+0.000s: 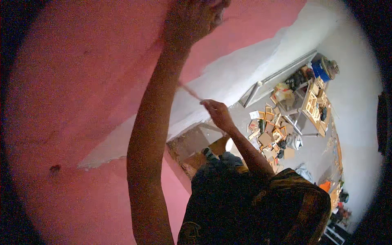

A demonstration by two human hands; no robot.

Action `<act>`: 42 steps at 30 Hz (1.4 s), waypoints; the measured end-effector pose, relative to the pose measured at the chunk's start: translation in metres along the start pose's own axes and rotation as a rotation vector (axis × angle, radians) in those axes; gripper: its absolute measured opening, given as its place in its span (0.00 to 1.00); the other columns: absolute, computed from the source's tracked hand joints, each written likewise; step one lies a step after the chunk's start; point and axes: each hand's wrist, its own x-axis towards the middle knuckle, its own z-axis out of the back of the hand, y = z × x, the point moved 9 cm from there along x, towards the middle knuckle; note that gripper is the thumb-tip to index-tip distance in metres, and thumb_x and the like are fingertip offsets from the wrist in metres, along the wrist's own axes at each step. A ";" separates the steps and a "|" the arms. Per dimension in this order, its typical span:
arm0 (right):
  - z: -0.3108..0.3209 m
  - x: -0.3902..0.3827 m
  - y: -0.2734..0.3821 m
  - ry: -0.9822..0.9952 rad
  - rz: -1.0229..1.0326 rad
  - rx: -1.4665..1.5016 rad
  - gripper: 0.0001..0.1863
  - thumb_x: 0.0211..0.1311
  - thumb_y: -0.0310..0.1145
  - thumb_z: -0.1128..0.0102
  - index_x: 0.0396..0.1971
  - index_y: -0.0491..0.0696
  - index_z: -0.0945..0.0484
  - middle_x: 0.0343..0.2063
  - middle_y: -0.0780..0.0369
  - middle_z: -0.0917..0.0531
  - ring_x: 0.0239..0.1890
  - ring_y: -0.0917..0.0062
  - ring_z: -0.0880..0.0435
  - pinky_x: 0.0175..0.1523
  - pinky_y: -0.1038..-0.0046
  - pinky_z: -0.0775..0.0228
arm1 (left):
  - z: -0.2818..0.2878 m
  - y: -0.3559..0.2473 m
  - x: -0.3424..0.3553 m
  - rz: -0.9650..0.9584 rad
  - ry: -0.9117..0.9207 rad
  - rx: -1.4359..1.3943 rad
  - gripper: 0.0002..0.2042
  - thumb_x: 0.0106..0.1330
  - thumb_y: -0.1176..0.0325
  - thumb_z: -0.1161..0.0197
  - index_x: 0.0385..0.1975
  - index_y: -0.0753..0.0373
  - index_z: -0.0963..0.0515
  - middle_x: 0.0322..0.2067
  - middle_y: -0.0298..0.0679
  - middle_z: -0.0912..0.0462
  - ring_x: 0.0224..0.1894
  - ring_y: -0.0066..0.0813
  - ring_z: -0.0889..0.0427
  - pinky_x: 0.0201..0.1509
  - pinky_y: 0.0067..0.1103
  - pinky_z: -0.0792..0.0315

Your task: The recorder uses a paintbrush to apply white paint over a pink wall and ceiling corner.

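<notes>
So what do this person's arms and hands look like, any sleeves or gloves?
The left hand and right hand appear gloveless, and both forearms are bare, with no watch or band visible. The left hand is cut off by the top edge; rings can't be told. The top is dark, with faint lighter line markings low down.

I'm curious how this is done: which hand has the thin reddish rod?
The right hand, lower in the picture: the thin reddish rod juts from its grip. The left hand is at the top edge; whether it holds anything is unclear.
</notes>
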 end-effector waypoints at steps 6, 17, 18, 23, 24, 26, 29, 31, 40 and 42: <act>0.070 0.031 -0.051 -0.101 -0.266 -0.035 0.16 0.62 0.39 0.58 0.36 0.44 0.24 0.21 0.60 0.23 0.20 0.77 0.29 0.28 0.76 0.34 | -0.016 0.007 -0.004 0.012 0.070 -0.150 0.28 0.59 0.50 0.53 0.58 0.54 0.44 0.63 0.39 0.55 0.64 0.44 0.55 0.62 0.48 0.60; 0.099 0.002 -0.126 -0.340 -0.266 0.030 0.09 0.63 0.38 0.56 0.32 0.48 0.35 0.17 0.69 0.32 0.12 0.89 0.38 0.13 0.84 0.45 | -0.025 -0.006 -0.008 0.036 0.069 -0.071 0.27 0.54 0.54 0.49 0.56 0.49 0.40 0.62 0.34 0.50 0.61 0.42 0.48 0.57 0.46 0.49; 0.095 0.004 -0.097 -0.305 -0.267 0.142 0.09 0.63 0.38 0.57 0.31 0.48 0.35 0.17 0.69 0.31 0.12 0.90 0.38 0.13 0.85 0.45 | -0.022 -0.004 -0.012 0.035 0.105 -0.096 0.27 0.54 0.53 0.49 0.56 0.50 0.41 0.62 0.34 0.50 0.62 0.42 0.48 0.57 0.46 0.49; 0.077 -0.003 -0.100 -0.264 -0.123 0.244 0.12 0.63 0.44 0.57 0.30 0.49 0.36 0.17 0.71 0.33 0.12 0.92 0.41 0.13 0.86 0.46 | -0.008 -0.010 -0.012 0.019 0.062 0.056 0.28 0.59 0.49 0.58 0.58 0.55 0.44 0.63 0.37 0.53 0.64 0.41 0.52 0.62 0.45 0.57; 0.073 -0.007 -0.114 -0.258 -0.055 0.092 0.13 0.63 0.44 0.57 0.30 0.49 0.36 0.17 0.71 0.34 0.12 0.92 0.42 0.13 0.86 0.47 | -0.007 -0.010 -0.013 0.029 0.071 0.001 0.28 0.57 0.50 0.54 0.57 0.53 0.43 0.63 0.35 0.52 0.63 0.41 0.50 0.60 0.45 0.54; 0.073 -0.004 -0.088 -0.261 -0.061 0.132 0.13 0.63 0.44 0.57 0.29 0.49 0.33 0.15 0.71 0.35 0.11 0.92 0.44 0.13 0.86 0.49 | -0.009 -0.011 -0.012 0.032 0.069 -0.035 0.28 0.54 0.51 0.50 0.57 0.50 0.42 0.63 0.34 0.51 0.62 0.42 0.48 0.58 0.45 0.50; 0.066 -0.005 -0.092 -0.230 -0.213 0.203 0.14 0.63 0.43 0.58 0.28 0.49 0.30 0.14 0.73 0.36 0.12 0.93 0.44 0.13 0.87 0.51 | -0.003 -0.009 -0.019 0.040 0.085 0.070 0.28 0.56 0.51 0.51 0.57 0.50 0.43 0.63 0.34 0.51 0.62 0.42 0.49 0.59 0.46 0.52; 0.073 -0.001 -0.084 -0.228 -0.217 0.150 0.15 0.64 0.41 0.59 0.27 0.46 0.28 0.12 0.68 0.34 0.11 0.85 0.39 0.15 0.80 0.47 | 0.001 -0.011 -0.017 0.026 0.086 -0.022 0.27 0.56 0.52 0.52 0.57 0.50 0.42 0.63 0.35 0.51 0.63 0.42 0.51 0.60 0.47 0.54; 0.103 0.017 -0.071 -0.246 -0.083 -0.228 0.18 0.64 0.41 0.62 0.31 0.42 0.27 0.17 0.55 0.29 0.21 0.68 0.29 0.26 0.66 0.38 | -0.020 -0.009 0.002 0.044 0.066 0.060 0.24 0.60 0.55 0.56 0.57 0.51 0.42 0.63 0.36 0.52 0.64 0.44 0.52 0.61 0.47 0.56; 0.091 0.028 -0.047 -0.198 -0.167 -0.105 0.17 0.63 0.39 0.61 0.35 0.43 0.27 0.18 0.56 0.27 0.19 0.67 0.28 0.26 0.67 0.37 | -0.007 0.016 -0.007 0.060 0.055 0.076 0.23 0.60 0.55 0.55 0.56 0.50 0.41 0.63 0.35 0.52 0.63 0.43 0.51 0.61 0.47 0.55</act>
